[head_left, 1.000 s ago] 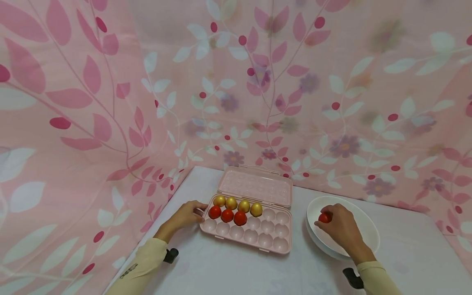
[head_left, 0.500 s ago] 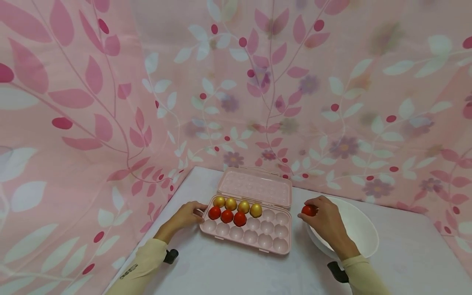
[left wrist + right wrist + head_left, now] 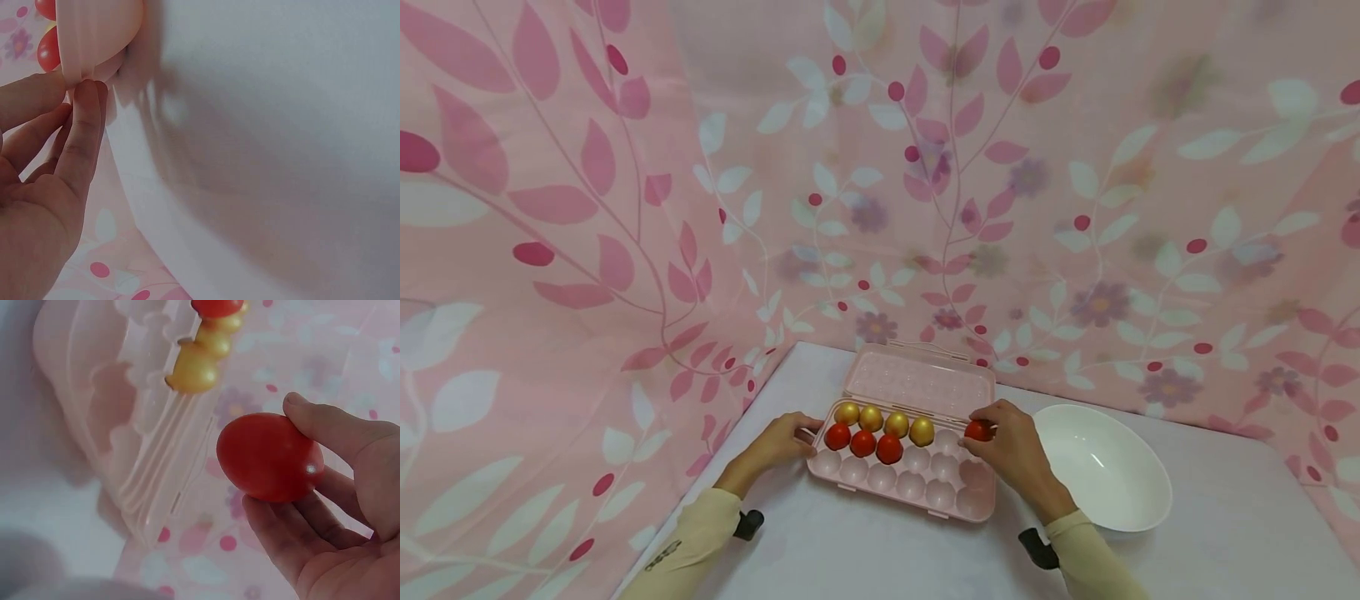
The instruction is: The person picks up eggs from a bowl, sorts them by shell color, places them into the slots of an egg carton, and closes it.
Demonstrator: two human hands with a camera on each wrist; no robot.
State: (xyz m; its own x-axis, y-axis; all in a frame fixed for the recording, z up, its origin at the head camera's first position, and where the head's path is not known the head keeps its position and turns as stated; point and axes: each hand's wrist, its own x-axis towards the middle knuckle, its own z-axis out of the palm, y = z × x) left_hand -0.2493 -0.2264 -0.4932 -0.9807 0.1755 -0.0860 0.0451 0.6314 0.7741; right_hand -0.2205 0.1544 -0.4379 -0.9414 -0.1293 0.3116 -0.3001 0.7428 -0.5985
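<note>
A pink plastic egg carton (image 3: 942,495) lies open on the table, its lid (image 3: 917,377) folded back. Several golden eggs (image 3: 897,425) fill part of the back row, and three red eggs (image 3: 862,443) sit at the left of the middle row. My left hand (image 3: 778,440) pinches the carton's left edge between thumb and fingers, as the left wrist view confirms. Over the carton's back right corner, my right hand (image 3: 1017,446) holds another red egg (image 3: 269,456) by thumb and fingertips. In the right wrist view that egg looks apart from the cups.
A white bowl (image 3: 1131,479) stands right of the carton; no eggs show in its visible part. White cloth (image 3: 850,550) covers the table. Pink floral curtains (image 3: 955,208) close off the back and left.
My right hand has carried the red egg leftward from the bowl to above the carton's right end. My left hand stays at the carton's left edge.
</note>
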